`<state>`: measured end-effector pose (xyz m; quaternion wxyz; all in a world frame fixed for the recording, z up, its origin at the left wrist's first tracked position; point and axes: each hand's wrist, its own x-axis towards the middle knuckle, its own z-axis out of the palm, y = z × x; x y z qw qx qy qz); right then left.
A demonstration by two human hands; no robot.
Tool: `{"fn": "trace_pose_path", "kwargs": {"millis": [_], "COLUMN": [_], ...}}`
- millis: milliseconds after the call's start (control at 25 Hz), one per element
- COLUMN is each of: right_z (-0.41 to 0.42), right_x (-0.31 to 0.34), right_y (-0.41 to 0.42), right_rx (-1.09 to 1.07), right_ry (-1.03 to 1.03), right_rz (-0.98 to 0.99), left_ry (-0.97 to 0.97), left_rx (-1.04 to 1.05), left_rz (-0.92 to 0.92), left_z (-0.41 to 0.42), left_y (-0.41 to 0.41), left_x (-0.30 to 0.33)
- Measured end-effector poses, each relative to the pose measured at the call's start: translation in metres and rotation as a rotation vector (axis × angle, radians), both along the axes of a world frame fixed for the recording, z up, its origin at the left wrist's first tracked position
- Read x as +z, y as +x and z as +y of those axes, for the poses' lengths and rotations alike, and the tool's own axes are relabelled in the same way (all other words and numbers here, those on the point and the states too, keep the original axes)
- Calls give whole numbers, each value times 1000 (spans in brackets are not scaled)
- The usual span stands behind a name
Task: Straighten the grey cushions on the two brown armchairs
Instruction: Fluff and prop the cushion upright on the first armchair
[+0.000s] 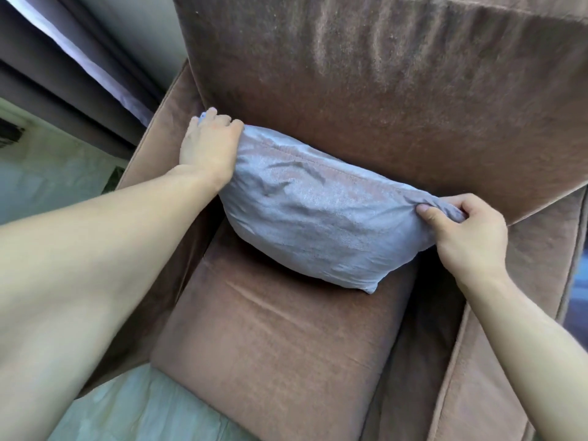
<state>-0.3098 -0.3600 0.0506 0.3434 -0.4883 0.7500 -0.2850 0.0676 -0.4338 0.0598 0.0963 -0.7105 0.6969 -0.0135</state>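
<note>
A grey cushion (318,211) leans against the backrest of a brown armchair (397,90), resting on the rear of the seat pad. It lies slanted, its left end higher than its right. My left hand (208,144) grips the cushion's upper left corner, next to the left armrest. My right hand (467,237) pinches the upper right corner between thumb and fingers, bunching the fabric. Only one armchair is in view.
The brown seat pad (280,345) spreads out in front of the cushion. Dark curtains (73,68) hang at the upper left, close to the left armrest. Pale floor (136,409) shows below the seat's front edge and at the left.
</note>
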Motion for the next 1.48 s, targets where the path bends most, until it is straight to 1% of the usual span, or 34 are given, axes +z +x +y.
{"fn": "trace_pose_path", "kwargs": {"millis": [80,120,160,240,280,320,400,480,560,640,720,800,920,1000,1080,1200,1280,1400,1480], "right_z": [9,13,13,5,-3,-12,-32,-50,-63,-71,-74,-75,-72,-61,-49,-33,-20,-4,-2], "right_x": [3,6,8,8,6,5,3,2,0,1,0,1,7,5,1,2,0,-3,-2], "right_y": [-1,1,5,24,43,66,122,182,233,265,274,261,211,169,128,69,30,0,-2], "right_rx": [-9,29,102,335,473,586,723,803,863,924,977,994,930,927,957,921,864,834,794], "right_ry": [29,27,-14,-171,-232,-245,-217,-197,-227,-239,-197,-117,55,147,178,76,-15,-120,-253], "right_rz": [-25,28,135,388,467,505,527,532,552,591,619,582,542,581,626,691,677,540,424], "left_ry": [19,24,30,32,15,-9,-39,-45,-36,-15,2,6,-14,-20,1,12,22,17,7], "left_rx": [-73,-91,-102,-129,-150,-171,-198,-212,-230,-247,-255,-272,-284,-223,-185,-91,-82,-158,-145], "left_rz": [-64,-91,-110,-122,-111,-90,-48,-30,-17,-5,0,-17,-44,-52,-65,-83,-106,-130,-140], "left_z": [-5,-8,-10,-12,-12,-12,-10,-5,2,10,13,16,14,12,15,16,17,15,9], "left_y": [5,6,7,12,17,23,33,39,44,48,53,56,59,66,68,60,58,54,52], "left_x": [5,8,12,17,17,17,17,18,19,22,25,25,22,22,22,18,14,13,16]}}
